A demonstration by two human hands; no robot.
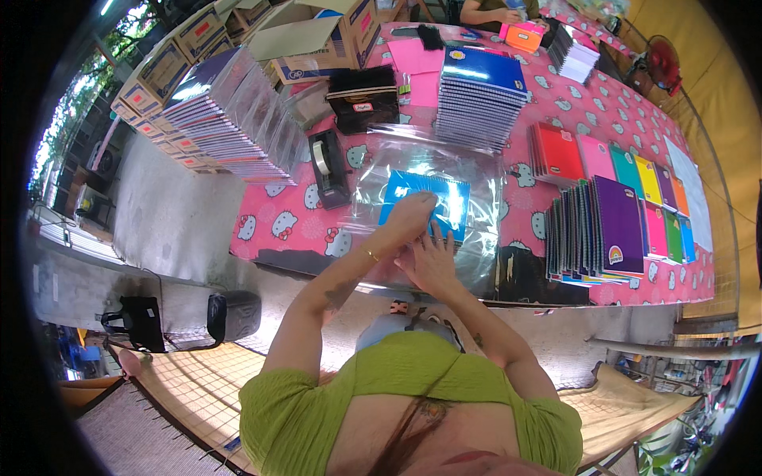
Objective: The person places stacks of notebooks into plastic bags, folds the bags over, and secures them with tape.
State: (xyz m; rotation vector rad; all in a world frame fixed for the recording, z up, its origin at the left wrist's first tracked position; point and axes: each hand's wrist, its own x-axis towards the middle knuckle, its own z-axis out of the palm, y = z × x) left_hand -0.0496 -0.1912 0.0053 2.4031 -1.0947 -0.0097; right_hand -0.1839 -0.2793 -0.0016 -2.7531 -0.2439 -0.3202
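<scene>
In front of me lies a blue spiral notebook (454,200) on clear plastic bags (479,252), whose film glints over and around it. My left hand (411,216) rests on the notebook's left part, its fingers bunched together; what they pinch, if anything, is hidden. Just below, my right hand (431,260) is stretched out at the notebook's lower edge, fingers apart, wearing a ring. Whether the notebook is inside a bag or on top of it, I cannot tell.
A tape dispenser (327,170) and a black box (363,103) stand to the left. Notebook stacks rise at left (234,119), far middle (480,99) and right (595,226). Colourful notebooks (611,159) line the right. Cartons (317,51) stand at far left. Another person's hand (508,16) is at the far side.
</scene>
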